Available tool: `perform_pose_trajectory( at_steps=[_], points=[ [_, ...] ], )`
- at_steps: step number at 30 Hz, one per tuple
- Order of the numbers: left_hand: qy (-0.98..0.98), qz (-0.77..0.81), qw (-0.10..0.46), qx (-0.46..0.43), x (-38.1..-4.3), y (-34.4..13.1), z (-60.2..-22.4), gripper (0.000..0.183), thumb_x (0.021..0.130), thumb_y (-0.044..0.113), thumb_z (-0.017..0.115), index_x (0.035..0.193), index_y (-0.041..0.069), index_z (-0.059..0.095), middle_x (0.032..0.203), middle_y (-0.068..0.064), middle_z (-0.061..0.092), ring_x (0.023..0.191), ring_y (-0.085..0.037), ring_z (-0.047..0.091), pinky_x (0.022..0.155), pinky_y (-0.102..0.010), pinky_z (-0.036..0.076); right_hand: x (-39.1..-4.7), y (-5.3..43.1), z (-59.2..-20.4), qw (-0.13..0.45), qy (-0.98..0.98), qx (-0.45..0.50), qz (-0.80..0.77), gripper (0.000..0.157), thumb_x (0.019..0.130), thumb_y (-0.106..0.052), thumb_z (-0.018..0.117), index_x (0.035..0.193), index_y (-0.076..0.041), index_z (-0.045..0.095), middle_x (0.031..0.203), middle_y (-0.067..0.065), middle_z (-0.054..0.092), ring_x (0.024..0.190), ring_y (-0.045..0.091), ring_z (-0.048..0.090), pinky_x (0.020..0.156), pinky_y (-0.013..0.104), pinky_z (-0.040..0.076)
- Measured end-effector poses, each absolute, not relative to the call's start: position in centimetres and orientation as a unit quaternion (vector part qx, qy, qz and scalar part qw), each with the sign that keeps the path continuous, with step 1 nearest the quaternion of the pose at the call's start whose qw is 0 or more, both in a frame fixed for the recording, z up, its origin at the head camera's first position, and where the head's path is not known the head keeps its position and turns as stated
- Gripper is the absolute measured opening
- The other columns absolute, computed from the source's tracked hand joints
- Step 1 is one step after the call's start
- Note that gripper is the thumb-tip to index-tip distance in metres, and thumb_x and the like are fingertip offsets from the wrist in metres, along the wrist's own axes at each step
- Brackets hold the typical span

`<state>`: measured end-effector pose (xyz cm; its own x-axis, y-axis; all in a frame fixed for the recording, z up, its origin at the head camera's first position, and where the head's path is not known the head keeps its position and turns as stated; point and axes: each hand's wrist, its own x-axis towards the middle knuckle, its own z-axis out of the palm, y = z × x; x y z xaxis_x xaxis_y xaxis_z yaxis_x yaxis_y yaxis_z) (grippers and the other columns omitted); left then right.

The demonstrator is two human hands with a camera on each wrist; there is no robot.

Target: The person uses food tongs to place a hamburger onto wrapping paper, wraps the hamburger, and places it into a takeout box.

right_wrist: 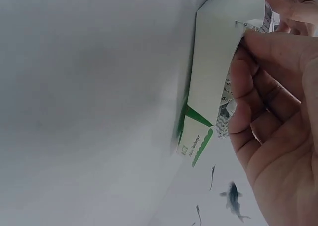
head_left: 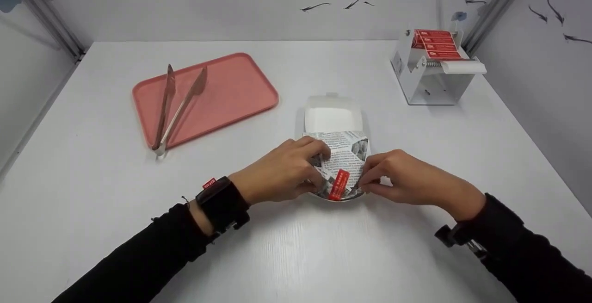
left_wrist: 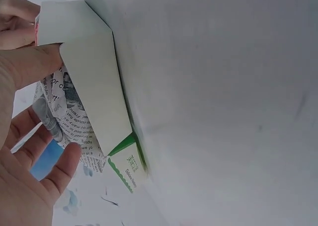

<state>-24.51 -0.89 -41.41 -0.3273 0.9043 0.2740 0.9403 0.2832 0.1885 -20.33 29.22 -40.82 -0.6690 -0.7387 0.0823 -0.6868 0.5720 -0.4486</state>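
An open white burger box (head_left: 334, 113) lies with its lid folded back. In its base sits a parcel in newsprint paper (head_left: 340, 148), with a red sticker (head_left: 339, 184) near the front. My left hand (head_left: 289, 169) grips the parcel's left side, fingers bent over the top and thumb at the box's front rim. On the opposite side my right hand (head_left: 407, 176) pinches the paper's edge at the rim between thumb and curled fingers. The left wrist view shows the box's pale side wall (left_wrist: 94, 82) and green-edged printed lid (left_wrist: 126, 169). Whatever the paper wraps is hidden.
A pink tray (head_left: 236, 90) is at the back left, with metal tongs (head_left: 173, 113) lying across it, their joined end over its front edge. At the back right stands a label dispenser (head_left: 437, 69) with a roll of red stickers. Panels with painted fish border the white table.
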Motion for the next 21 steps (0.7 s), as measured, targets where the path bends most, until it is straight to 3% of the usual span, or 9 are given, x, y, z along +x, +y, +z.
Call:
perform_pose_trajectory(
  at_steps=[6,14,19,21],
  points=[
    [-0.802,-0.155,0.054,-0.574,-24.4,-0.9,-41.3,0.013,0.092,0.015,0.083,0.094,0.028,0.085,0.133,-0.006,0.063,0.129,-0.025,0.057,0.094,-0.044,0.055,-20.6,28.7,-40.1,0.068,0.898,-0.377,-0.215,0.015,0.088,-0.004,0.087,0.093,-0.018,0.086,0.089,-0.008,0.081,0.082,0.005,0.072,0.075,0.033,0.063],
    [-0.801,-0.152,0.041,-0.578,-24.9,-1.1,-41.2,0.009,0.089,0.025,0.088,0.097,0.029,0.087,0.135,-0.006,0.062,0.132,-0.024,0.056,0.095,-0.044,0.055,-20.4,28.1,-39.8,0.056,0.907,-0.387,-0.156,0.015,0.080,-0.007,0.094,0.086,-0.019,0.087,0.090,-0.007,0.072,0.088,0.010,0.063,0.076,0.031,0.058],
    [-0.784,-0.224,-0.021,-0.578,-25.4,-1.7,-40.7,0.011,0.092,0.030,0.086,0.098,0.021,0.089,0.140,-0.009,0.064,0.135,-0.024,0.058,0.112,-0.040,0.051,-20.9,29.3,-38.9,0.137,0.888,-0.360,-0.252,0.008,0.090,-0.016,0.088,0.094,-0.022,0.087,0.092,-0.011,0.078,0.085,0.003,0.065,0.072,0.028,0.056],
    [-0.783,-0.281,-0.032,-0.554,-25.6,-2.1,-40.4,0.014,0.096,0.028,0.083,0.100,0.015,0.088,0.136,-0.011,0.067,0.131,-0.024,0.062,0.111,-0.039,0.053,-20.9,30.0,-38.5,0.122,0.888,-0.336,-0.291,0.007,0.092,-0.016,0.086,0.096,-0.022,0.087,0.090,-0.011,0.079,0.080,0.002,0.066,0.069,0.025,0.056]
  ],
)
